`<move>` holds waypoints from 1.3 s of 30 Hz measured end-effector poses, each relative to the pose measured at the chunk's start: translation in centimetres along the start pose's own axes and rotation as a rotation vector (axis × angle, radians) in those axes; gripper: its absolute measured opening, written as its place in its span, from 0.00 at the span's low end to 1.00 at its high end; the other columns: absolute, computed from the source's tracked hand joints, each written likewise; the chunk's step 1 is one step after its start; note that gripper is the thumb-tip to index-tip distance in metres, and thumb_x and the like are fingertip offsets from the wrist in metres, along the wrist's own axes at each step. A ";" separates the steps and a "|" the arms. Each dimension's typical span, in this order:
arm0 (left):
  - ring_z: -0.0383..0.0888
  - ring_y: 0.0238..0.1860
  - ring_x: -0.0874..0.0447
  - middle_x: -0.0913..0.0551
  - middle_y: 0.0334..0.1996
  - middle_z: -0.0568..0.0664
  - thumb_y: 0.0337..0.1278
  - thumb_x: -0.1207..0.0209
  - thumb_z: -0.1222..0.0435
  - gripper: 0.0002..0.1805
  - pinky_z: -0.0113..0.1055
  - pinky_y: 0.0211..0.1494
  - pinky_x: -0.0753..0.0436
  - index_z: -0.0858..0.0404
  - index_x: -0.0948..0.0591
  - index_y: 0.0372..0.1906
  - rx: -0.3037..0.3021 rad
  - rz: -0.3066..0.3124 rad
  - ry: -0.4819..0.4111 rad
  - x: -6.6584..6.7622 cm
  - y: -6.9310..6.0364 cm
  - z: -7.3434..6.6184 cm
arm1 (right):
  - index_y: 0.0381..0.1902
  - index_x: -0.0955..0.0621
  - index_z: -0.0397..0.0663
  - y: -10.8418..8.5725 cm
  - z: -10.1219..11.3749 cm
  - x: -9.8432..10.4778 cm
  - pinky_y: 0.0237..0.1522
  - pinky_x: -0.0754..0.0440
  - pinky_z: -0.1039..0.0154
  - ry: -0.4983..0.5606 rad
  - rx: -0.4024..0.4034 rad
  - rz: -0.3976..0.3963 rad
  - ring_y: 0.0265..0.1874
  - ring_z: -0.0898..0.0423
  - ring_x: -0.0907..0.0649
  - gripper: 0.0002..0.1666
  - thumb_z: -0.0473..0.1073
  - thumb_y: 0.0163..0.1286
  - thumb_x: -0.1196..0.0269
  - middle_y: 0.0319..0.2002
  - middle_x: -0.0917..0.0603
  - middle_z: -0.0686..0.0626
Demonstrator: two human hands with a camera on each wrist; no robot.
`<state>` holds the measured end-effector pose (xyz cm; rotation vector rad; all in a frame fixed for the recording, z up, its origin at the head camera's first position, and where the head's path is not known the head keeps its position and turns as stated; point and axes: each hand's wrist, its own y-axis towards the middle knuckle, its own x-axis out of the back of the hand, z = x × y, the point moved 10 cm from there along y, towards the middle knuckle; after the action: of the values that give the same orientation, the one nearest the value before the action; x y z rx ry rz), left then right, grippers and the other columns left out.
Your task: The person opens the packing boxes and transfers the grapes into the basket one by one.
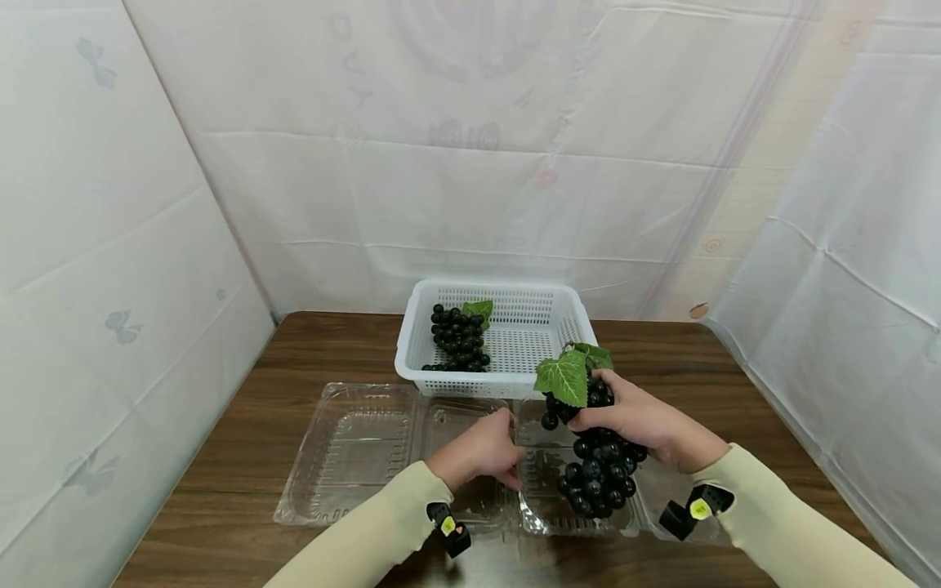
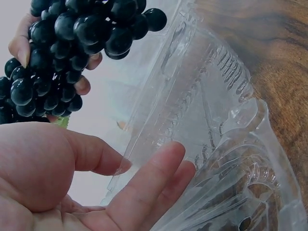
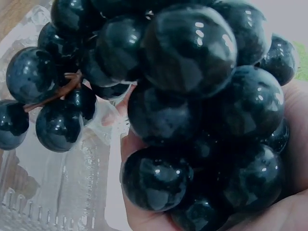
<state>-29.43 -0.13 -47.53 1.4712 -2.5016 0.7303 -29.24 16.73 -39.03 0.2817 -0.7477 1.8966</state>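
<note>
My right hand (image 1: pixel 647 420) grips a bunch of black grapes (image 1: pixel 599 474) with green leaves (image 1: pixel 564 377) at its upper end. The bunch hangs over a clear plastic container (image 1: pixel 540 498), and its berries fill most of the right wrist view, covering part of the fingers. Just left of the grapes, my left hand (image 1: pixel 478 449) is at that container's side. In the left wrist view, thumb (image 2: pixel 103 156) and fingers (image 2: pixel 149 185) lie on either side of the clear plastic edge, holding it. Whether the bunch touches the container's floor, I cannot tell.
Behind the containers stands a white perforated basket (image 1: pixel 507 384), with more black grapes (image 1: pixel 459 335) in its left part. Another clear plastic tray section (image 1: pixel 360 453) lies at the left on the wooden table (image 1: pixel 213 465). White sheeting (image 1: pixel 456 204) walls the back and sides.
</note>
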 end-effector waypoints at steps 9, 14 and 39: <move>0.53 0.23 0.11 0.13 0.27 0.64 0.67 0.41 0.72 0.30 0.44 0.34 0.10 0.73 0.36 0.70 -0.005 0.000 0.003 0.1 0.0 0.0 | 0.81 0.53 0.48 0.6 0.4 1.0 0.68 0.30 0.34 0.021 -0.008 0.004 0.75 0.31 0.40 0.61 0.56 0.63 0.30 0.79 0.50 0.31; 0.52 0.23 0.11 0.13 0.27 0.63 0.67 0.41 0.72 0.31 0.45 0.35 0.10 0.73 0.37 0.72 -0.003 0.009 0.006 0.1 0.1 0.0 | 0.81 0.54 0.49 1.1 0.6 1.7 0.69 0.32 0.32 0.044 -0.007 -0.005 0.77 0.30 0.43 0.61 0.56 0.64 0.30 0.80 0.53 0.31; 0.48 0.21 0.13 0.14 0.25 0.60 0.67 0.42 0.72 0.32 0.41 0.36 0.11 0.72 0.38 0.73 -0.022 0.011 0.019 0.0 0.3 0.1 | 0.83 0.55 0.51 4.1 2.6 4.6 0.70 0.28 0.39 0.106 0.024 -0.028 0.75 0.34 0.37 0.62 0.54 0.64 0.31 0.81 0.51 0.33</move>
<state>-29.66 -0.10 -47.74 1.4370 -2.4977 0.7136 -35.26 17.42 -36.22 0.2041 -0.6474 1.8792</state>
